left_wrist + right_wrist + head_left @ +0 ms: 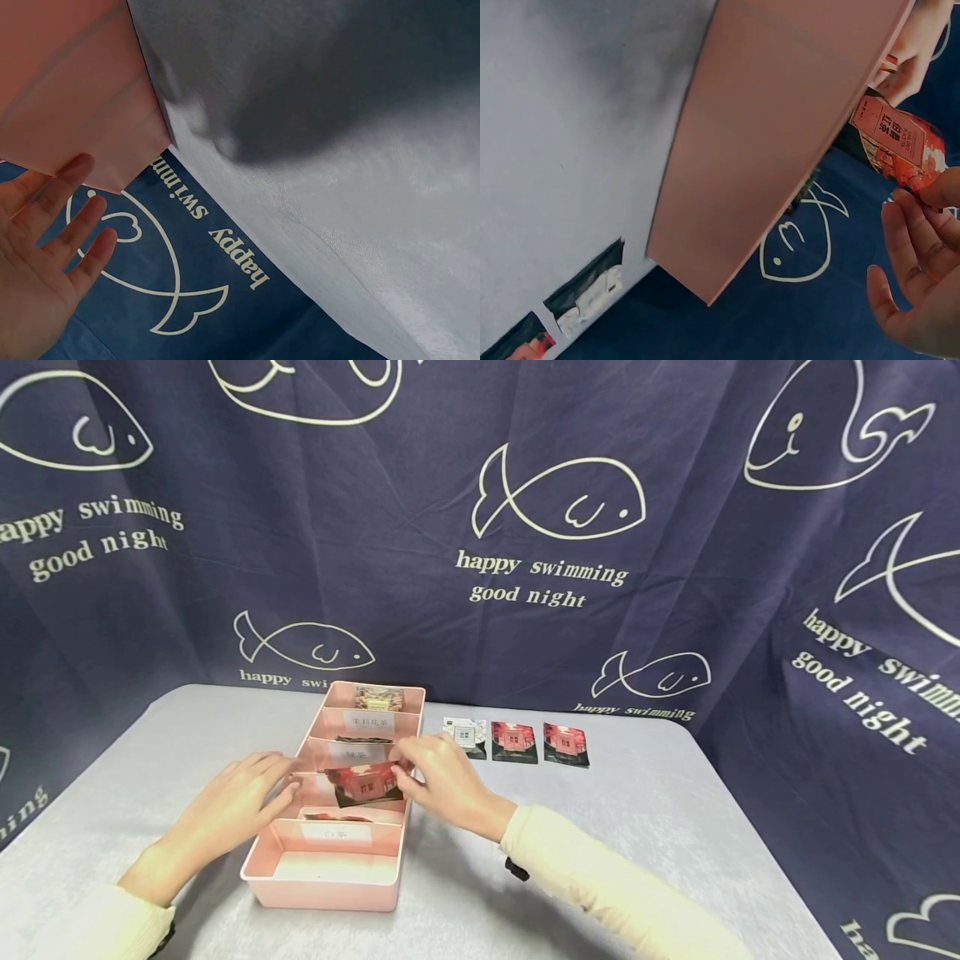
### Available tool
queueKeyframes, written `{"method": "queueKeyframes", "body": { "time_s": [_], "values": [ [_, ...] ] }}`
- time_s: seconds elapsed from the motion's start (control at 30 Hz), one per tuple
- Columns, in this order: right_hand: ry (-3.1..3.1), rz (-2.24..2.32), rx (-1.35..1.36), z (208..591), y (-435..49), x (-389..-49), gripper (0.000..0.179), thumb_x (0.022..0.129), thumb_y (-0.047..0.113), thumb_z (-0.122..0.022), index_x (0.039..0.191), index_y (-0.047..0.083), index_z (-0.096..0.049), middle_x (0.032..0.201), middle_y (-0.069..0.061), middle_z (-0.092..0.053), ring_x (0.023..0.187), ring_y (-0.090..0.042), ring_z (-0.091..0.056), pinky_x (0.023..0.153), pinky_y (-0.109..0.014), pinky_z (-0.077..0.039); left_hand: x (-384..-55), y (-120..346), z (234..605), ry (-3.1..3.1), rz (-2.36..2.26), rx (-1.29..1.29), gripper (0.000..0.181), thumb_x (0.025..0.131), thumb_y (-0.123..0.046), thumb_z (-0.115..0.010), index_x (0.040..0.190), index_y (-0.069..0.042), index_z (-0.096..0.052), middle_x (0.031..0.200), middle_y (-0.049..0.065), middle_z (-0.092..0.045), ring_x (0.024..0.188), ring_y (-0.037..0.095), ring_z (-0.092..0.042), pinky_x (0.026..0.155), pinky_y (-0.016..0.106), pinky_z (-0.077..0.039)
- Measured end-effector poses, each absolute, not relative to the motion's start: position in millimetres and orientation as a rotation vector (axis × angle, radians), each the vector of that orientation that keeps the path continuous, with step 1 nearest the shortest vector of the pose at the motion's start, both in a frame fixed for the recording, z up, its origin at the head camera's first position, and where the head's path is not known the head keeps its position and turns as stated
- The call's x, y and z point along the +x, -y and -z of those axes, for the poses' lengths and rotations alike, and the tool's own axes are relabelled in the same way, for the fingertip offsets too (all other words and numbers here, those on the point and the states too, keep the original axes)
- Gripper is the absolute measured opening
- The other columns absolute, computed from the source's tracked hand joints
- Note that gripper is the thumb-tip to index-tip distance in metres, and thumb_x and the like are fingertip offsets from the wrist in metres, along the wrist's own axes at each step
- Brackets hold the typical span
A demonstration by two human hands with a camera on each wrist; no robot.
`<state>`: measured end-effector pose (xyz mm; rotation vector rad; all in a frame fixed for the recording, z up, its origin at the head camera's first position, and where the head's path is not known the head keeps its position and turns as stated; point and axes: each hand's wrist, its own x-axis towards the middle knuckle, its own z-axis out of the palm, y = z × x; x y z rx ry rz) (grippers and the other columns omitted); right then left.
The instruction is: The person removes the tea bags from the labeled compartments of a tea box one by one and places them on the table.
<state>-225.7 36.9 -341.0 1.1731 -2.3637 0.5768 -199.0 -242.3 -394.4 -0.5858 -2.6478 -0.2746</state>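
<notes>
My right hand [447,779] pinches a corner of a red and black tea sachet [367,783] over the pink divided box [322,893]. In the right wrist view, thumb and fingertips grip the sachet's red printed end [911,150]. My left hand [240,797] is at the box's left rim, its thumb near the sachet's other side. Loosely extended fingers [64,195] touch the box wall in the left wrist view. Below the held sachet, another reddish sachet [333,817] shows its top edge inside a compartment. White labels [336,834] are stuck to the dividers.
Right of the box lie a white sachet [465,737] and two red ones [514,742], in a row on the grey table [637,860]. Farther compartments hold a yellowish packet [379,697] and a dark one. A navy fish-print curtain [420,527] stands behind the table.
</notes>
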Motion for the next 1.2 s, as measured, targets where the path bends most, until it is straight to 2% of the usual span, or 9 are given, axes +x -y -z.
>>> {"method": "queueKeyframes", "body": {
  "time_s": [0.6, 0.8, 1.03, 1.2],
  "values": [
    [2.275, -0.718, 1.080, 315.8, -72.5, -235.3, 0.004, 0.082, 0.008, -0.059, 0.082, 0.011, -0.062, 0.074, 0.003, -0.063, 0.070, -0.007, -0.058, 0.070, -0.029, -0.049, -198.7, 241.7, 395.3, 2.626, 0.272, -0.593, 0.033, 0.086, -0.023, -0.056, 0.109, 0.000, -0.060, 0.108, 0.017, -0.062, 0.105, 0.033, -0.055, 0.090, 0.050, -0.043],
    [2.292, -0.746, 1.024, 318.5, -93.5, -243.0, 0.005, 0.081, 0.006, -0.059, 0.083, 0.009, -0.062, 0.072, 0.002, -0.064, 0.069, -0.009, -0.059, 0.069, -0.032, -0.046, -198.8, 241.4, 396.2, 2.619, 0.272, -0.593, 0.033, 0.085, -0.023, -0.057, 0.109, -0.001, -0.061, 0.107, 0.016, -0.062, 0.104, 0.033, -0.055, 0.088, 0.050, -0.044],
    [2.328, -0.779, 0.939, 325.9, -120.1, -250.7, 0.006, 0.081, 0.005, -0.060, 0.084, 0.010, -0.063, 0.075, 0.000, -0.065, 0.068, -0.008, -0.059, 0.066, -0.030, -0.046, -199.5, 242.0, 396.9, 2.630, 0.269, -0.589, 0.033, 0.086, -0.024, -0.056, 0.109, 0.000, -0.061, 0.108, 0.017, -0.062, 0.105, 0.033, -0.055, 0.090, 0.051, -0.044],
    [2.359, -0.778, 0.872, 334.8, -139.9, -256.5, 0.007, 0.080, 0.003, -0.061, 0.084, 0.009, -0.063, 0.074, 0.000, -0.063, 0.066, -0.009, -0.057, 0.059, -0.026, -0.049, -199.5, 242.2, 397.1, 2.638, 0.269, -0.588, 0.034, 0.086, -0.024, -0.056, 0.110, 0.000, -0.060, 0.108, 0.017, -0.062, 0.106, 0.034, -0.054, 0.090, 0.051, -0.043]
  ]
}}
